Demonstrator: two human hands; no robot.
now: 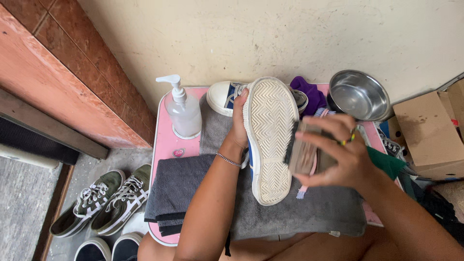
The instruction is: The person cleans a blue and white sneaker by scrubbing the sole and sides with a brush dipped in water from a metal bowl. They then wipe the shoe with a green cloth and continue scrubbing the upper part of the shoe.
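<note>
Sneaker (270, 140) is held sole up by the left hand (238, 126), over a grey towel (309, 212). A brush (300, 151) is gripped tight in the right hand (345, 154), touching the sole.

Clear pump bottle (183, 113) on the pink bench (164, 145), steel bowl (359, 94) at its far corner, cardboard box (427, 130) beside it, green sneakers (104, 200) on the floor below.

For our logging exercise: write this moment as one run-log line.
left hand: holds shoe sole-up | right hand: brush on sole | gray towel beneath
</note>
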